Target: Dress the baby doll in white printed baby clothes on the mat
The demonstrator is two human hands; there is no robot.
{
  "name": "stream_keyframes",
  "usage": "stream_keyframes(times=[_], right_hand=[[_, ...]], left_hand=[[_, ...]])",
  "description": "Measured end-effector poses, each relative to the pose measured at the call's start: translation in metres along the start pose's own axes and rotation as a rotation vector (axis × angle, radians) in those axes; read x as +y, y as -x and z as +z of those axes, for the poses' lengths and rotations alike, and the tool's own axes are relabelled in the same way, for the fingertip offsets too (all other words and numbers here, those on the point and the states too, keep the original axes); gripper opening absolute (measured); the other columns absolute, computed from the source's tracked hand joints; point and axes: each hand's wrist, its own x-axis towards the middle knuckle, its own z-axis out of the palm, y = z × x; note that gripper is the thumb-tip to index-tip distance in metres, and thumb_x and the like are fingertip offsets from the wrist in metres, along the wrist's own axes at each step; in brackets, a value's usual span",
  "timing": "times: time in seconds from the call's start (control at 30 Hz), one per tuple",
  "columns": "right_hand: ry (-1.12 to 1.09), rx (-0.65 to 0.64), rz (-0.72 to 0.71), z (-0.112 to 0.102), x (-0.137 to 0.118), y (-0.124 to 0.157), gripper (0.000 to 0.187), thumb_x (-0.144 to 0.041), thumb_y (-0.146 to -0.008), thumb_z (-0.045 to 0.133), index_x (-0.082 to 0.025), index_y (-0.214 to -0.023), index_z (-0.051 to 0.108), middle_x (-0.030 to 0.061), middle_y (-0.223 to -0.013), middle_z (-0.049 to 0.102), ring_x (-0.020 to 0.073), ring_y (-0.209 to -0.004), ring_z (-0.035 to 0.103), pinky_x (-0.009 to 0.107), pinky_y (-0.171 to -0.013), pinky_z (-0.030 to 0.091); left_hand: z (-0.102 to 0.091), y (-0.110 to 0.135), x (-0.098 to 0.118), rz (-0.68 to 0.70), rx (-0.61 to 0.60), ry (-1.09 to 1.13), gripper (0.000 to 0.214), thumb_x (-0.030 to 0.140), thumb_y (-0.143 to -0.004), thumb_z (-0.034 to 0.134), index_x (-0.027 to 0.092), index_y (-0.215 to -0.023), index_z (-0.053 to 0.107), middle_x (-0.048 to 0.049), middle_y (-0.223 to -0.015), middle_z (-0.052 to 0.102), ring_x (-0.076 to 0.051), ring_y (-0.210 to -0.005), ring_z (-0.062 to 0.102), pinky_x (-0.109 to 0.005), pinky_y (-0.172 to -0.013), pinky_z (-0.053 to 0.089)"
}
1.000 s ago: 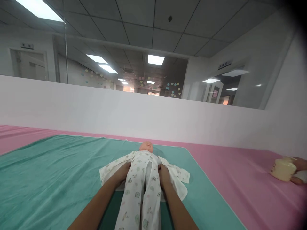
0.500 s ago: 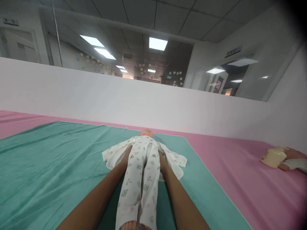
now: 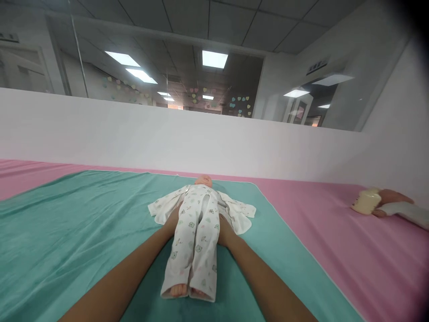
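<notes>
A baby doll (image 3: 203, 180) lies on its back on a green blanket (image 3: 100, 232), head away from me and feet towards me. It has white patterned trousers (image 3: 183, 250) on its legs, and a matching jacket (image 3: 246, 209) is spread out at both sides. Bare toes show at the trouser cuffs. My left hand (image 3: 173, 220) rests against the left side of the trousers at hip or thigh level. On the other side, my right hand (image 3: 226, 230) is pressed along the trousers. Both hands' fingers are mostly hidden behind the cloth and the doll's body.
Pink sheeting (image 3: 321, 223) extends around the blanket. At the right lie a cream-coloured bottle (image 3: 366, 201) and part of another doll (image 3: 395, 197) with a white cloth. A white wall (image 3: 187, 143) with a large window or mirror above stands behind.
Both hands have slid slightly down the trousers towards me. The doll's feet and cuffs now show fully, and the whole view has shifted a little.
</notes>
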Motion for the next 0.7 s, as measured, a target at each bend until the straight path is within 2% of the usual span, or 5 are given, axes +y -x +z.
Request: stream_keyframes(times=[0.2, 0.33, 0.47, 0.57, 0.7], right_hand=[[0.015, 0.072, -0.134, -0.017, -0.022, 0.034, 0.031, -0.017, -0.075, 0.052, -0.020, -0.102, 0.066, 0.0072, -0.108, 0.064, 0.0238, -0.101, 0.056, 0.033, -0.088, 0.044], [0.150, 0.081, -0.064, -0.011, -0.026, 0.026, 0.030, -0.018, -0.076, 0.052, -0.020, -0.103, 0.065, 0.0091, -0.108, 0.063, 0.0268, -0.101, 0.055, 0.034, -0.085, 0.043], [0.210, 0.056, 0.046, -0.003, -0.027, 0.014, 0.030, -0.024, -0.081, 0.047, -0.020, -0.107, 0.062, 0.0104, -0.106, 0.063, 0.0269, -0.094, 0.057, 0.035, -0.079, 0.043], [0.237, 0.031, -0.003, -0.004, -0.029, 0.014, 0.027, -0.021, -0.082, 0.044, -0.017, -0.097, 0.066, 0.0114, -0.099, 0.065, 0.0274, -0.091, 0.058, 0.035, -0.075, 0.043], [0.076, 0.025, -0.105, -0.017, -0.037, 0.030, 0.027, -0.028, -0.080, 0.050, -0.021, -0.101, 0.065, 0.0078, -0.104, 0.065, 0.0258, -0.091, 0.059, 0.034, -0.074, 0.045]], left_hand=[[-0.012, 0.041, -0.002, 0.295, -0.232, -0.308, 0.038, 0.026, -0.078, 0.054, 0.018, -0.114, 0.061, -0.0095, -0.128, 0.054, -0.029, -0.119, 0.044, -0.035, -0.102, 0.032], [-0.015, 0.048, 0.006, 0.256, -0.179, -0.277, 0.038, 0.033, -0.079, 0.051, 0.020, -0.112, 0.064, -0.0088, -0.122, 0.057, -0.031, -0.113, 0.049, -0.036, -0.098, 0.037], [-0.014, 0.049, 0.019, 0.153, -0.133, -0.126, 0.035, 0.038, -0.074, 0.055, 0.024, -0.104, 0.068, -0.0072, -0.103, 0.067, -0.031, -0.106, 0.054, -0.035, -0.093, 0.043], [-0.013, 0.051, 0.026, 0.121, -0.155, -0.046, 0.036, 0.037, -0.070, 0.058, 0.023, -0.102, 0.068, -0.0074, -0.098, 0.067, -0.031, -0.107, 0.052, -0.036, -0.093, 0.043], [-0.012, 0.054, 0.029, 0.245, -0.189, -0.097, 0.040, 0.036, -0.074, 0.052, 0.017, -0.108, 0.064, -0.0089, -0.107, 0.064, -0.031, -0.110, 0.049, -0.037, -0.094, 0.041]])
